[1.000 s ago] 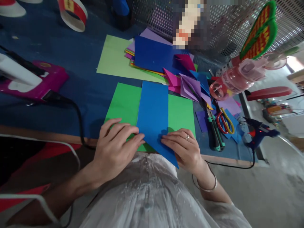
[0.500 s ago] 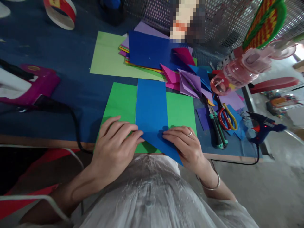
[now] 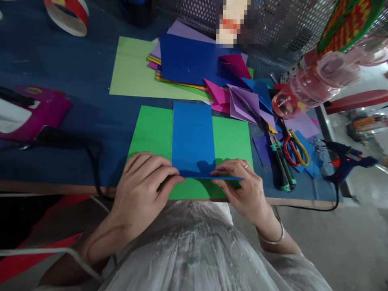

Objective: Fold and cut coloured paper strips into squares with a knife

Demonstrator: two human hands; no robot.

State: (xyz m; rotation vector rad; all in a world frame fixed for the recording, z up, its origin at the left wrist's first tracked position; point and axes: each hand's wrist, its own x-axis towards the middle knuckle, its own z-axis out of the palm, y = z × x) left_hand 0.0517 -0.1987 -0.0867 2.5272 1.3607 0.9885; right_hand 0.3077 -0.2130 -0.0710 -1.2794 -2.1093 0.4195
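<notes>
A strip of blue paper (image 3: 193,137) lies upright across a bright green sheet (image 3: 153,129) at the table's front edge. Its near end is lifted and bent, so it shows as a thin edge-on line between my hands. My left hand (image 3: 148,178) pinches the left side of this bend between thumb and fingers. On the right side, my right hand (image 3: 239,182), with a ring on one finger, grips the raised flap, thumb below and fingers above. The flap's right corner sticks out past the fingers of my right hand.
Behind lie a pale green sheet (image 3: 130,68), a dark blue sheet (image 3: 189,60) on stacked papers, and folded purple paper (image 3: 242,103). At right are a utility knife (image 3: 281,165), scissors (image 3: 294,149), a glue gun (image 3: 342,157) and a pink bottle (image 3: 312,89). A magenta device (image 3: 39,113) with a cord stands left.
The near end of the blue strip, which slanted down past the table edge at right, has been raised and levelled. My right thumb now shows beneath it. The view has shifted slightly.
</notes>
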